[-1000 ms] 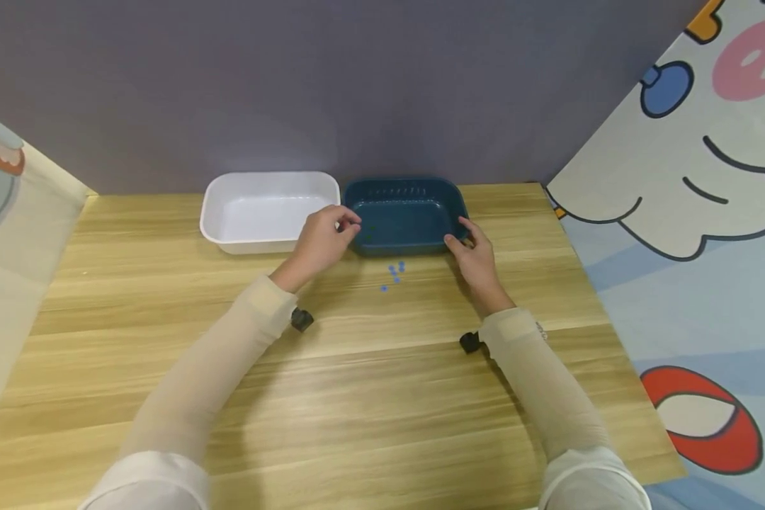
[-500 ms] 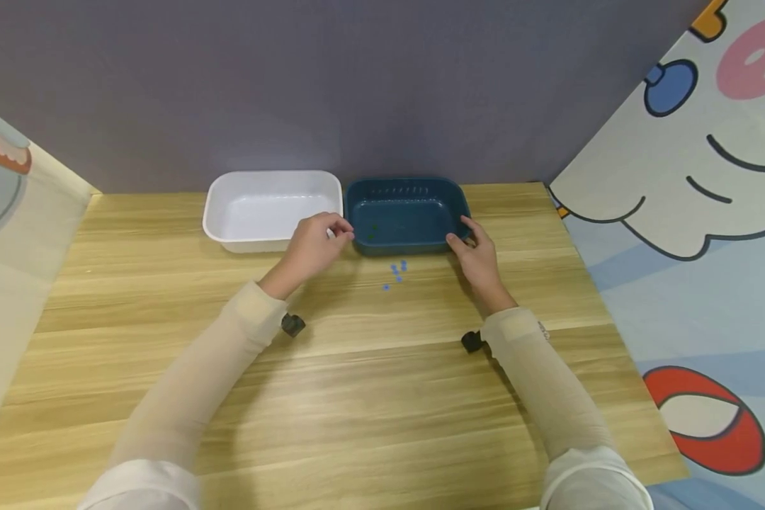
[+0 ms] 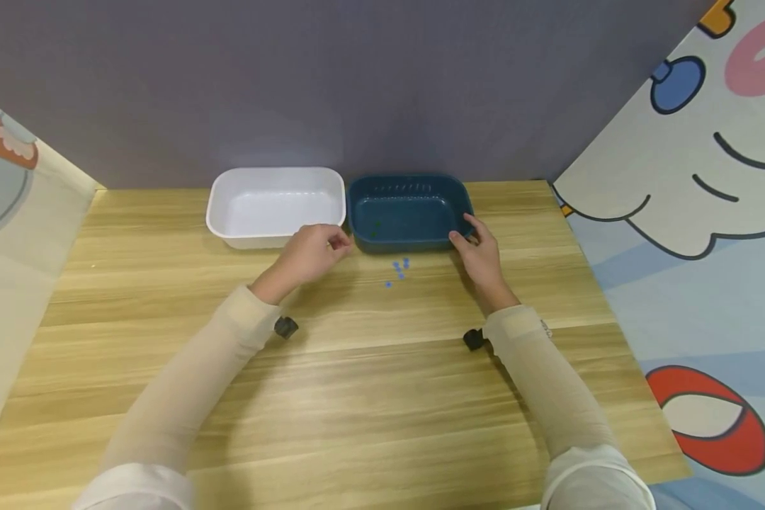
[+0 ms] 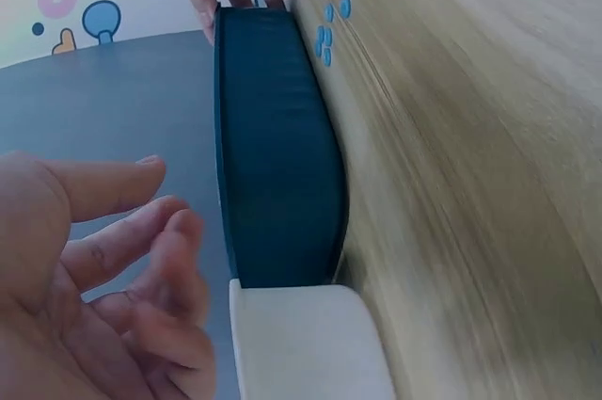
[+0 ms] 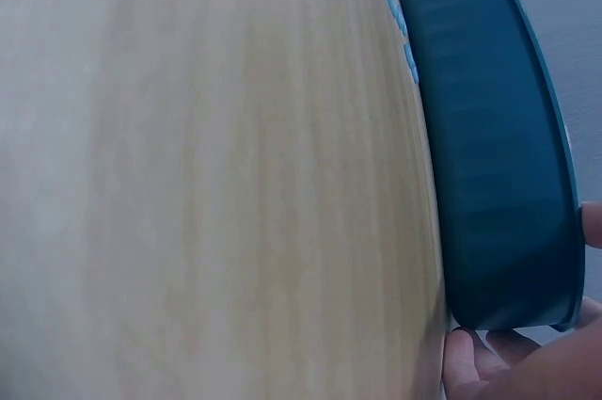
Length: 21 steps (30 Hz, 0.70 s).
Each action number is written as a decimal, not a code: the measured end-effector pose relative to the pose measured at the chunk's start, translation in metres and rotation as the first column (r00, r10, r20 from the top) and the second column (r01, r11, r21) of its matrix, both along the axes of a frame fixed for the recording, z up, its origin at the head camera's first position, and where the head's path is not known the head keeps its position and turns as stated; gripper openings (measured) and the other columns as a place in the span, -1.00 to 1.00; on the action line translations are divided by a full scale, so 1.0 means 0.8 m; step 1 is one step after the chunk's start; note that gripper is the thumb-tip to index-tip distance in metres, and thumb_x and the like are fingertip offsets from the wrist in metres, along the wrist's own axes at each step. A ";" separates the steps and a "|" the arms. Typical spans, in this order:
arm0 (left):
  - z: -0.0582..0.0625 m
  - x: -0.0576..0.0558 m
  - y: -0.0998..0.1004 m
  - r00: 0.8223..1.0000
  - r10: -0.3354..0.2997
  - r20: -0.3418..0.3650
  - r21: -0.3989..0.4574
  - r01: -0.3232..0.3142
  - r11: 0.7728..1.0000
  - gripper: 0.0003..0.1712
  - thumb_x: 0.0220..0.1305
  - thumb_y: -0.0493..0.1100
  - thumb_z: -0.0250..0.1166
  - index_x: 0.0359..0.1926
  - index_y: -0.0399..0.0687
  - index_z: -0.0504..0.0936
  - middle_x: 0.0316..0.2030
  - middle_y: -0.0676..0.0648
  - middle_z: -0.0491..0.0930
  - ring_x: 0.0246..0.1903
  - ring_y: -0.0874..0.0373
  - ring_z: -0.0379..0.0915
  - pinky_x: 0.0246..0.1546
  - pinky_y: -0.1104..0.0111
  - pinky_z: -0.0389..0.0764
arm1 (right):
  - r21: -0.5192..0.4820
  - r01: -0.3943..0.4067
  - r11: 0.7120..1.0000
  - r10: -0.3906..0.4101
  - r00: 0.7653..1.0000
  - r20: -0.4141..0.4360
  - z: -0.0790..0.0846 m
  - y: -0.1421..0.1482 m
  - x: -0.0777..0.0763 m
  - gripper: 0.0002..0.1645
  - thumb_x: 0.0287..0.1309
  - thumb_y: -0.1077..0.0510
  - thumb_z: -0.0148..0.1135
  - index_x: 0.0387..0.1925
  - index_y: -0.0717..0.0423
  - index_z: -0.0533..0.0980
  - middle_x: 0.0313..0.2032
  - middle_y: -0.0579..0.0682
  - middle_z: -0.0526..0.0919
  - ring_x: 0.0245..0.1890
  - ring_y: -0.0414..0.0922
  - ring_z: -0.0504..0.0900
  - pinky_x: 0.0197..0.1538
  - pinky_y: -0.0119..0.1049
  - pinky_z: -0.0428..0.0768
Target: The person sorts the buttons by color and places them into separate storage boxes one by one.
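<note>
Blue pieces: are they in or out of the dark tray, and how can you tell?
Out: the head view shows the blue pieces lying on the table, in front of the dark tray.

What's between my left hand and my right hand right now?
The front of the teal bin and, on your side of it, a few small blue pieces on the wooden table. The head view shows this.

Blue pieces (image 3: 399, 269) beside teal tray (image 3: 401, 246)

Left hand (image 3: 309, 253) loosely curled, right hand (image 3: 481, 263) gripping
</note>
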<state>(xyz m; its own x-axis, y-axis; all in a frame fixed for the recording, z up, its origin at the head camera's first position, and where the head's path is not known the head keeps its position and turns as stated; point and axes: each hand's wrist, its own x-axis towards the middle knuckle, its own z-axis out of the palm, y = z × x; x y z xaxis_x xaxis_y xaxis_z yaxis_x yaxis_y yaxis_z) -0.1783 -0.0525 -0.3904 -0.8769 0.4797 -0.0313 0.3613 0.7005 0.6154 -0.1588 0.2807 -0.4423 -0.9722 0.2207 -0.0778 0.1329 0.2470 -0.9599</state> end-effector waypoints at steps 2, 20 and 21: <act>0.001 0.003 -0.004 1.000 -0.018 -0.005 -0.038 0.018 0.999 -0.75 0.37 -0.03 0.34 -0.11 -0.11 0.73 -0.26 -0.03 0.69 -0.30 0.04 0.57 -0.25 0.18 0.58 | -0.005 -0.003 1.000 0.003 1.000 0.001 0.000 0.000 0.000 -0.24 0.38 0.16 0.25 0.51 0.17 0.21 0.53 0.18 0.08 0.41 0.18 0.29 0.38 0.03 0.37; 0.010 0.029 -0.063 0.991 -0.102 0.086 -0.301 0.123 0.946 -0.64 0.27 -0.12 0.38 0.06 -0.15 0.69 -0.09 -0.11 0.71 -0.03 -0.08 0.60 -0.03 0.01 0.61 | 0.050 0.014 0.999 -0.012 0.999 -0.035 -0.015 0.003 -0.004 -0.24 0.37 0.02 0.27 0.51 0.04 0.25 0.53 0.12 0.11 0.40 0.13 0.30 0.37 -0.01 0.39; 0.010 0.031 -0.065 0.990 -0.102 0.094 -0.307 0.126 0.943 -0.63 0.27 -0.11 0.40 0.06 -0.15 0.69 -0.08 -0.11 0.71 -0.02 -0.08 0.59 -0.03 0.00 0.60 | 0.051 0.014 0.999 -0.013 0.999 -0.032 -0.015 0.003 -0.004 -0.24 0.37 0.02 0.27 0.51 0.03 0.25 0.53 0.12 0.11 0.40 0.14 0.30 0.37 0.00 0.39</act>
<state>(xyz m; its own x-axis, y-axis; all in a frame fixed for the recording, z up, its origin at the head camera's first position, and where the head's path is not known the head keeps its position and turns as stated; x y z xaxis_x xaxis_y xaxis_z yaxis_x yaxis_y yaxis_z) -0.1538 -0.1047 -0.3825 -0.8061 0.5321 -0.2590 0.4109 0.8182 0.4020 -0.1616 0.2831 -0.4542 -0.9710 0.2367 -0.0350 0.1061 0.2948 -0.9497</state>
